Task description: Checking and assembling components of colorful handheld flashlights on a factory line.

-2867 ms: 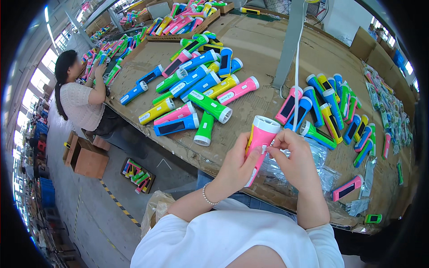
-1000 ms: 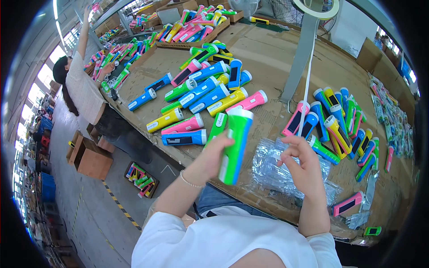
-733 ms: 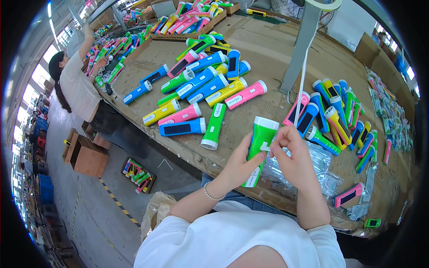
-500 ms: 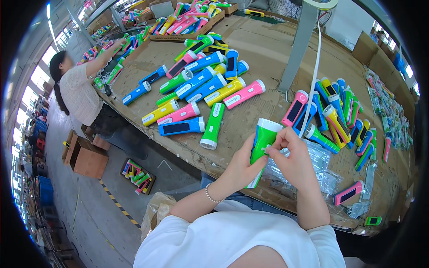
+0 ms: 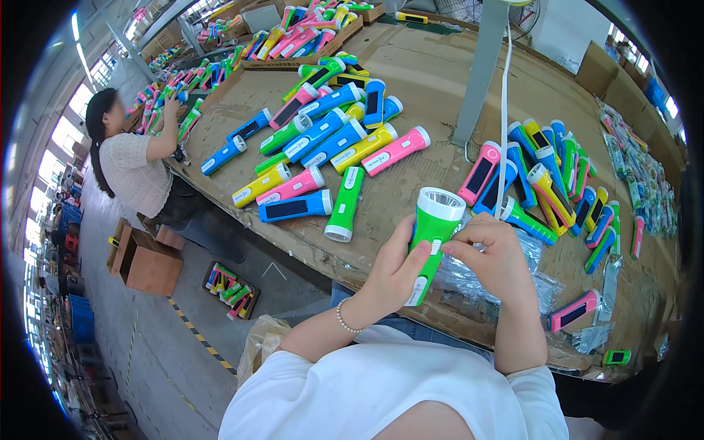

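Note:
A green flashlight (image 5: 427, 249) with a white head is wrapped in my left hand (image 5: 394, 271) above the table's near edge. Its clear lens faces up and away from me, and a white switch shows on its side. At the flashlight's right side, just by the switch, my right hand (image 5: 490, 255) is closed with thumb and forefinger pinched together. Whatever lies between those fingertips, if anything, is too small to make out. Beneath the hands lie clear plastic sleeves (image 5: 469, 277). Another green flashlight (image 5: 345, 205) rests on the cardboard to the left.
Several coloured flashlights (image 5: 323, 139) are piled left of centre, with more (image 5: 550, 172) at the right beyond a grey post (image 5: 480, 81). Bagged ones (image 5: 638, 176) lie far right. A co-worker (image 5: 136, 158) stands at the left; a box of flashlights (image 5: 231, 290) sits on the floor.
The flashlight has tipped so its lens now shows. My right fingertips have shifted off the switch to its right side. The co-worker's arm has drawn back from the far pile.

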A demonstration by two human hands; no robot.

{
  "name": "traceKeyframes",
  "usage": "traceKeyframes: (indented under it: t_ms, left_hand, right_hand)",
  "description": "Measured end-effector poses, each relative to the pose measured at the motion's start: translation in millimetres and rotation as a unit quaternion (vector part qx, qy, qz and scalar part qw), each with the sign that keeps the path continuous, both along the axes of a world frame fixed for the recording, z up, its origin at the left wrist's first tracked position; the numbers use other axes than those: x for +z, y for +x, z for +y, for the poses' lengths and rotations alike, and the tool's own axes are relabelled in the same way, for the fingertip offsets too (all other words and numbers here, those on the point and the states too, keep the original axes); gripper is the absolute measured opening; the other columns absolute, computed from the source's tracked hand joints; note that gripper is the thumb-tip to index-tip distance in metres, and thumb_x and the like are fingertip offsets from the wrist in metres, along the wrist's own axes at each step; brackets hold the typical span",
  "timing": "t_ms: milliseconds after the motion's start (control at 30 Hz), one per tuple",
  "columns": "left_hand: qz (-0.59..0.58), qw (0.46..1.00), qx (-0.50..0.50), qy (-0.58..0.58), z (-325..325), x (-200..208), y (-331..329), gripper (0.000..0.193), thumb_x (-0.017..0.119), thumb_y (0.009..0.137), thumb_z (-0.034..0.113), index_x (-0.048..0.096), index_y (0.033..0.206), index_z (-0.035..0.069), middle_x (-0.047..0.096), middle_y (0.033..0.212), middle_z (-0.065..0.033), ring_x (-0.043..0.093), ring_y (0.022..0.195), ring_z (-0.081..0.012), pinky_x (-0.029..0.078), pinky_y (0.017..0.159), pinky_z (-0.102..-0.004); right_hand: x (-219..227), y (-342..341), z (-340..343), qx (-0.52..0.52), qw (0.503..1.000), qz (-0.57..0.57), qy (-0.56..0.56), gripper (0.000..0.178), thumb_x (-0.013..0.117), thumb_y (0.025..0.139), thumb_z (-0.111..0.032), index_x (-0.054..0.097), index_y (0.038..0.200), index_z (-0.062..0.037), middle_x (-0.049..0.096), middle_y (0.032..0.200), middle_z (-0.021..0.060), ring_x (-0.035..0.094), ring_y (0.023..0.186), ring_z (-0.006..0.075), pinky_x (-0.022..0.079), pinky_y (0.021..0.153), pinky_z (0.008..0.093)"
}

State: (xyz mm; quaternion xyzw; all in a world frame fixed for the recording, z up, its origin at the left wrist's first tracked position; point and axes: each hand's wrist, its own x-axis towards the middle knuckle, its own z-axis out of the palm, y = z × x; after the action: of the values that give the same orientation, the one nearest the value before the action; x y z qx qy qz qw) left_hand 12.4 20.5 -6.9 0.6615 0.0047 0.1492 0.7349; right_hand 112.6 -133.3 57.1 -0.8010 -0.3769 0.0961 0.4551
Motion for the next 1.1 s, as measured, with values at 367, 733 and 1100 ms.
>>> traceKeyframes:
  t_ms: [367,733,1100]
  left_hand:
    - [-0.179,0.900,-0.108,0.382,-20,14,13,0.024,0.060,0.087,0.021,0.067,0.105,0.007,0.071,0.096,-0.0084,0.069,0.080,-0.0283,0.056,0.072,-0.0340]
    - [-0.033,0.992,-0.119,0.027,-32,-11,143,0.052,0.058,0.091,0.005,0.041,0.140,0.001,0.054,0.131,-0.0178,0.051,0.126,-0.0232,0.042,0.104,-0.0358]
    - [0.099,0.607,-0.189,0.765,174,-1,81,0.040,0.061,0.077,-0.002,0.072,0.108,0.020,0.056,0.131,-0.0085,0.050,0.126,-0.0279,0.044,0.102,-0.0415]
  right_hand:
    - [-31,26,-29,-0.101,0.985,-0.116,0.084,0.005,0.070,0.080,-0.005,0.071,0.083,-0.0010,0.064,0.072,0.0101,0.056,0.072,0.0246,0.043,0.069,0.0373]
    - [-24,47,-84,-0.242,0.947,-0.127,0.172,0.023,0.066,0.082,0.003,0.073,0.104,0.0002,0.068,0.083,0.0063,0.061,0.092,0.0197,0.043,0.091,0.0346]
    - [-38,49,-86,-0.195,0.952,0.121,0.203,0.033,0.068,0.078,0.004,0.062,0.111,0.0017,0.070,0.085,0.0046,0.060,0.097,0.0158,0.044,0.091,0.0323]
